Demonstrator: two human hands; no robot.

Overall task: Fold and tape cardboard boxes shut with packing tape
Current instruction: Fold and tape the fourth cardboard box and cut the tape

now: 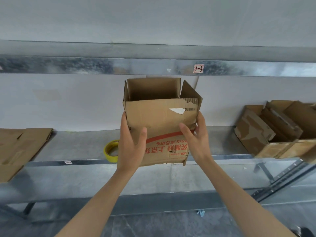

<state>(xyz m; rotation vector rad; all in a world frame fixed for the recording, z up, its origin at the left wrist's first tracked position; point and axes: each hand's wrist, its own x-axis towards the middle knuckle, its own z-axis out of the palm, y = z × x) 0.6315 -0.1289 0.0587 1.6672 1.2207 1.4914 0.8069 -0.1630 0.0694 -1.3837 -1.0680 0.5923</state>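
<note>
Flattened cardboard [22, 147] lies at the far left of the metal shelf [77, 144], then a yellow tape roll [111, 151] just beside the left hand [131, 142]. That hand and the right hand [196, 135] clasp the open cardboard box [160, 120] by its side walls, held above the shelf. It looks light, worn and bendable; gripping near the corners should keep it square.

Brown box [160, 117] with red print and a white scrap, yellow tape [111, 150], grey metal shelf [222, 144].
</note>
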